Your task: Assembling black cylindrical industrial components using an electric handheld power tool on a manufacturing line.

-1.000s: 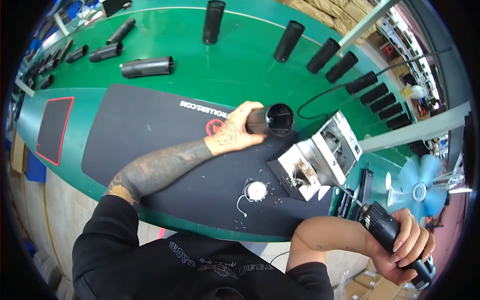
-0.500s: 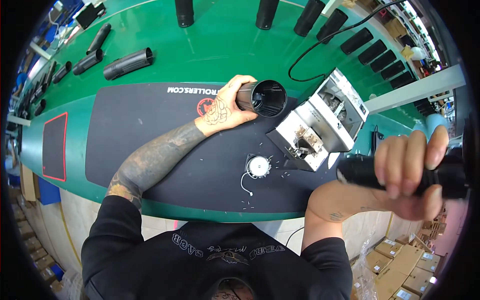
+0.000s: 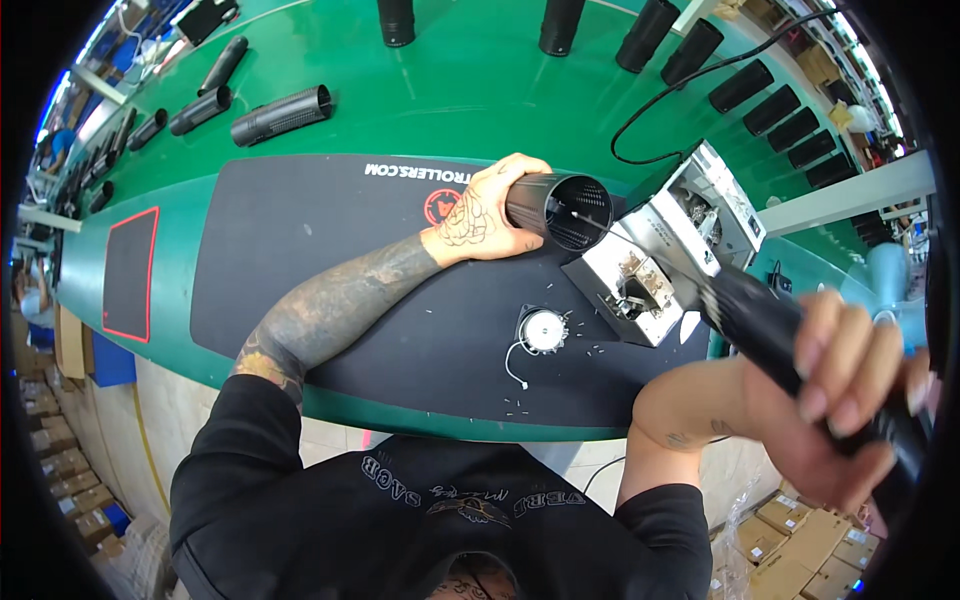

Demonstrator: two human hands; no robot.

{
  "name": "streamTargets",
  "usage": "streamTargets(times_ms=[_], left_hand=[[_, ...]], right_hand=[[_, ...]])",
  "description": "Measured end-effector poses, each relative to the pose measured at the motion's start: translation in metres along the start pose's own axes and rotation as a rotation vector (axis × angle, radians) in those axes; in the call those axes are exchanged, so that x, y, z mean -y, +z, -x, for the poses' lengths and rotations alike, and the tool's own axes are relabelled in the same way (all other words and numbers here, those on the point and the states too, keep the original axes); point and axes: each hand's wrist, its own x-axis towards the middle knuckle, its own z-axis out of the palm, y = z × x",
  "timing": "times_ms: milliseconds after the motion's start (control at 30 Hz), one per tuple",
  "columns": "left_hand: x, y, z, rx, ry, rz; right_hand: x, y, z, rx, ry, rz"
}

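Left-hand fingers point(image 3: 528, 164) are curved wide round a black tube point(image 3: 535, 205) left of the screw feeder point(image 3: 665, 240); rightward, right-hand fingers point(image 3: 850, 335) are wrapped round an electric screwdriver point(image 3: 760, 320).

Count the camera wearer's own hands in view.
2. The left hand is around a black tube near the mat's far edge; the right hand, at picture right, grips a black power screwdriver. Neither is hidden.
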Motion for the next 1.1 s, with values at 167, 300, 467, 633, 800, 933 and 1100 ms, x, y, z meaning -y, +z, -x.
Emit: streamTargets(times_ms=[167, 300, 467, 633, 800, 933, 1100], left_hand=[[-0.004, 0.005, -0.003, 0.010, 0.010, -0.012], [-0.003, 0.004, -0.004, 0.003, 0.006, -0.009], [-0.002, 0.002, -0.005, -0.009, -0.001, 0.014], [-0.003, -0.001, -0.004, 0.000, -0.040, 0.020], [-0.004, 0.003, -0.003, 0.000, -0.021, 0.032], [0.000, 0.006, -0.004, -0.070, -0.025, 0.009], [0.005, 0.009, -0.005, -0.172, -0.149, 0.059]], right_hand=[[-0.030, -0.014, -0.001, 0.183, 0.129, 0.111], [-0.043, -0.011, 0.003, 0.085, 0.151, 0.062], [-0.052, -0.004, 0.006, 0.026, 0.171, 0.111], [-0.055, 0.004, 0.008, 0.001, 0.177, 0.142], [-0.049, 0.008, 0.006, -0.014, 0.210, 0.152], [0.001, -0.010, -0.008, 0.020, 0.024, -0.013], [0.056, -0.036, -0.006, 0.184, 0.096, -0.132]])
